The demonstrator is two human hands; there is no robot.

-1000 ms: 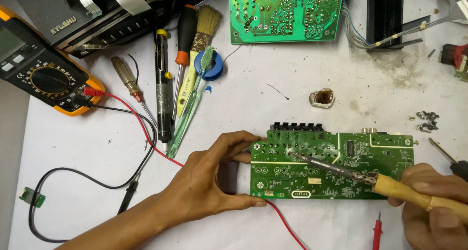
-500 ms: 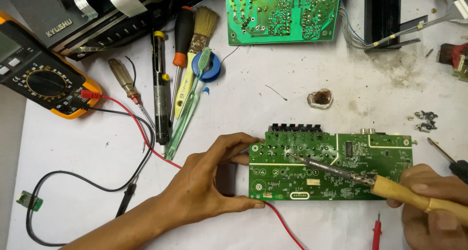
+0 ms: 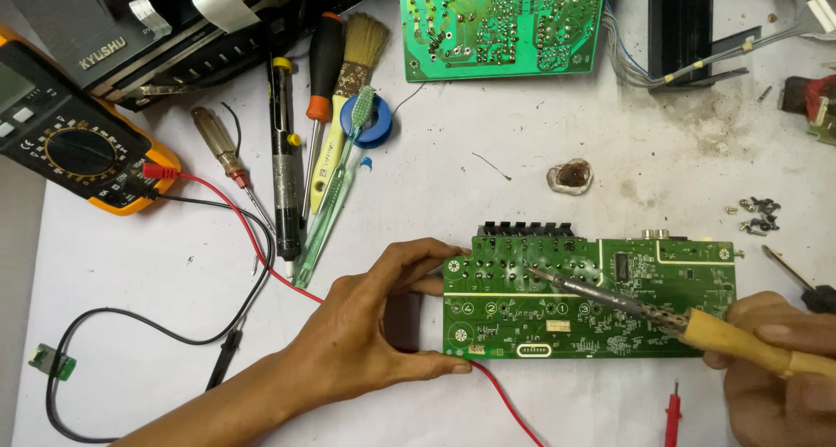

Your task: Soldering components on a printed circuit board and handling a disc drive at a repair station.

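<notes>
Far left on the white surface (image 3: 488, 203): an orange-cased meter (image 3: 74, 146), red lead (image 3: 261, 247) and black lead (image 3: 174, 325) trailing out from it; small green chip (image 3: 50, 361) near the lower left edge. Next along, in a row: brown-handled screwdriver (image 3: 225, 155), black solder sucker (image 3: 283, 177), orange-and-black screwdriver (image 3: 322, 81), brush (image 3: 348, 98), green toothbrush (image 3: 335, 190) laid over a blue reel (image 3: 376, 125). Centre top, a green board (image 3: 501, 24), solder side up, partly out of frame.

Lower centre: left hand (image 3: 366, 342), fingers spread and clamped on the left edge of the long green board (image 3: 592, 299), thumb at its lower corner, fingertips at its upper corner. Board flat on the surface, black connectors along its far edge, red lead passing under its lower left corner. Amber lump (image 3: 570, 177) above it, well apart.

Right: iron (image 3: 644, 312) slanting across the long board, tip down on its upper middle. Right hand (image 3: 779, 360), fingers closed around the yellow handle, at the lower right. Loose screws (image 3: 758, 213) beyond the board's right end; red probe (image 3: 672, 416) at the bottom edge.
</notes>
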